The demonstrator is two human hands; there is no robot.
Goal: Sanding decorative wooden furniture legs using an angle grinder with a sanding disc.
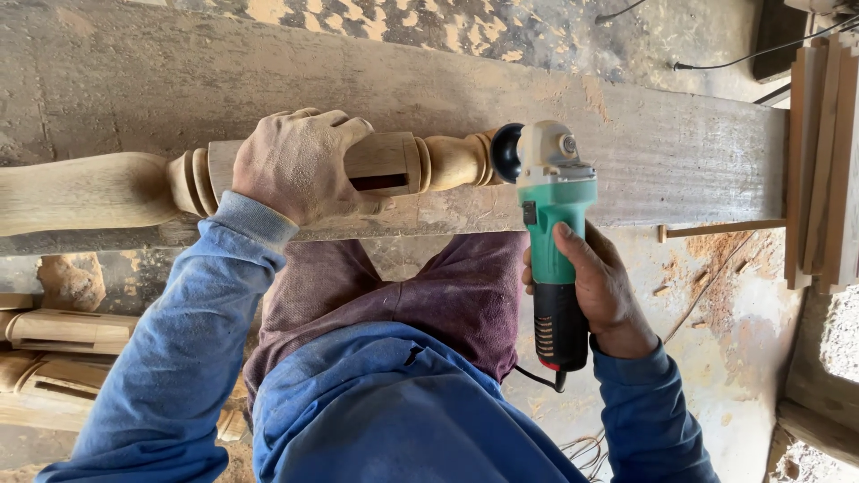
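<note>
A turned wooden leg (107,190) lies lengthwise on a thick dusty plank (662,148). It has ring mouldings and a square block with a dark slot. My left hand (300,165), dusty, is clamped over that square block and presses it onto the plank. My right hand (598,288) grips the green and black body of an angle grinder (553,241). The grinder's dark disc (506,152) meets the right end of the turned leg.
More turned wooden legs (63,353) lie on the floor at lower left. Flat wooden boards (823,161) lean at the right edge. A thin strip (720,229) lies by the plank. Sawdust covers the floor, with cables (734,58) at the top right.
</note>
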